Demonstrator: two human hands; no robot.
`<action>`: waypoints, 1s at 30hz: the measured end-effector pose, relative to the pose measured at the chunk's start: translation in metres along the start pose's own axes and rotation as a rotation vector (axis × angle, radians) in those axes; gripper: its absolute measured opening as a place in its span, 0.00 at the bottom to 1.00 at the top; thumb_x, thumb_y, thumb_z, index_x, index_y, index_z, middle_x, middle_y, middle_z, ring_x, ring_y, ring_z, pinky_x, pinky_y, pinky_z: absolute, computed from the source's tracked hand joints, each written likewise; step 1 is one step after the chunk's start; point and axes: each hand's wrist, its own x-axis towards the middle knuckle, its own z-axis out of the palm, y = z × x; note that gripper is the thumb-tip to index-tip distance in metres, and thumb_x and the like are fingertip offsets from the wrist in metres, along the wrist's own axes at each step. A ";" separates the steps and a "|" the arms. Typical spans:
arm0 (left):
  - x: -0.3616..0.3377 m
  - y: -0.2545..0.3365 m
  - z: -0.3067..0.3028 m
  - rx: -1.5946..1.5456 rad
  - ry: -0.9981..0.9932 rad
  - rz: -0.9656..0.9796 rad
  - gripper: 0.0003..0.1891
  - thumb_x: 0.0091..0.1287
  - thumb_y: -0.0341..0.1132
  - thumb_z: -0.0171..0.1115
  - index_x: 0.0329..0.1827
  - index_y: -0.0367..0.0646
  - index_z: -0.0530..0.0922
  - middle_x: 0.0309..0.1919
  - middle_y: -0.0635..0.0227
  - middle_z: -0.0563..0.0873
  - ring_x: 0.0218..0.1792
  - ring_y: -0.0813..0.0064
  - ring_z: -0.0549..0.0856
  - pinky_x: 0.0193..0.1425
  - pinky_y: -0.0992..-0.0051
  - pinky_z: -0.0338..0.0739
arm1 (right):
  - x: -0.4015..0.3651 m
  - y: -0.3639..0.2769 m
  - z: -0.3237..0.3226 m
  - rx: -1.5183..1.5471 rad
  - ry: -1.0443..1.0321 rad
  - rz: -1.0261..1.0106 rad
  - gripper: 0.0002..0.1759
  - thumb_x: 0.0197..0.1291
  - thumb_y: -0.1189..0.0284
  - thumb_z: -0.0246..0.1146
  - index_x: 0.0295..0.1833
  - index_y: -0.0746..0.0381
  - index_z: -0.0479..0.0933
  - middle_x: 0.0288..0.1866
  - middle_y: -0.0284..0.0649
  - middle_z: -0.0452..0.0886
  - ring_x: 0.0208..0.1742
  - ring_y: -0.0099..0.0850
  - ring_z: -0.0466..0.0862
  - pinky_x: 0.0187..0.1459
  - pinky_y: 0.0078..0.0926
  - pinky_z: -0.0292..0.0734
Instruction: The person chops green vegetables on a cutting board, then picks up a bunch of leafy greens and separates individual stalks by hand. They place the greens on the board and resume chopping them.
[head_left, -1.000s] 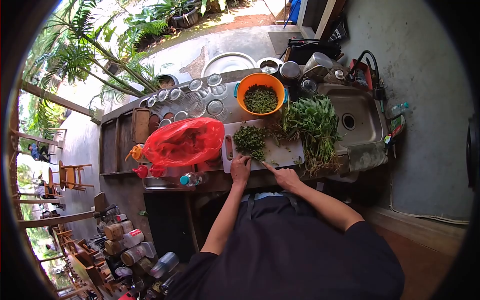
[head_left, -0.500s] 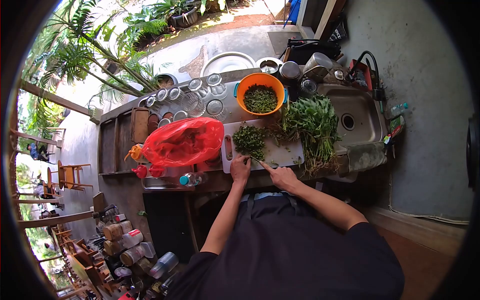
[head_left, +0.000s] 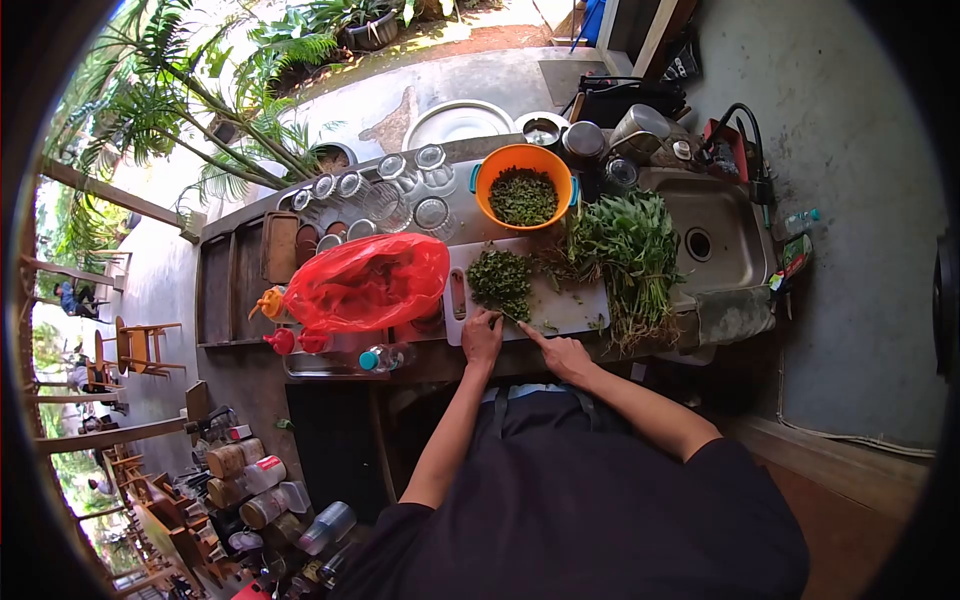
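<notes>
My left hand (head_left: pixel 482 338) is closed at the near edge of the white cutting board (head_left: pixel 575 312), its fingertips pinched by the lower end of the chopped greens (head_left: pixel 500 280). My right hand (head_left: pixel 562 355) is closed on a knife, index finger stretched toward the blade (head_left: pixel 513 319), which points at my left fingertips. The handle is hidden in my palm. Whatever the left fingers pinch is too small to make out. Right of the chopped pile, a bunch of long leafy greens (head_left: pixel 635 250) lies with its roots toward me. Behind the board stands an orange colander (head_left: pixel 486 205) holding chopped greens.
A red plastic bag (head_left: pixel 370 285) lies left of the board, with a teal-capped bottle (head_left: pixel 385 358) near the counter's front edge. Glass jars (head_left: pixel 433 215) stand behind the bag. The metal sink (head_left: pixel 715 205) is at the right. Distant people are visible at the far left.
The whole view has shifted slightly. My right forearm and elbow have moved a little inward; both hands remain at nearly the same place on the board.
</notes>
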 end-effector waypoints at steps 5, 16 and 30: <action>-0.001 0.003 0.001 -0.006 0.012 -0.020 0.05 0.61 0.33 0.69 0.37 0.43 0.88 0.35 0.60 0.86 0.40 0.56 0.86 0.45 0.63 0.79 | 0.002 0.000 0.003 -0.016 0.085 -0.028 0.46 0.64 0.74 0.50 0.83 0.30 0.41 0.29 0.53 0.83 0.29 0.54 0.84 0.37 0.54 0.80; -0.005 -0.006 0.006 -0.026 0.079 0.091 0.05 0.62 0.32 0.69 0.38 0.41 0.87 0.34 0.58 0.86 0.38 0.55 0.86 0.44 0.62 0.79 | -0.006 0.014 -0.005 -0.087 0.012 -0.050 0.43 0.69 0.71 0.50 0.83 0.33 0.41 0.30 0.51 0.84 0.30 0.51 0.85 0.36 0.51 0.79; -0.003 -0.004 0.006 0.018 0.057 0.164 0.06 0.60 0.29 0.68 0.38 0.38 0.86 0.36 0.58 0.83 0.43 0.56 0.84 0.49 0.62 0.79 | -0.008 -0.014 -0.031 0.015 0.002 -0.009 0.40 0.69 0.69 0.52 0.83 0.37 0.48 0.29 0.53 0.83 0.30 0.53 0.84 0.37 0.53 0.79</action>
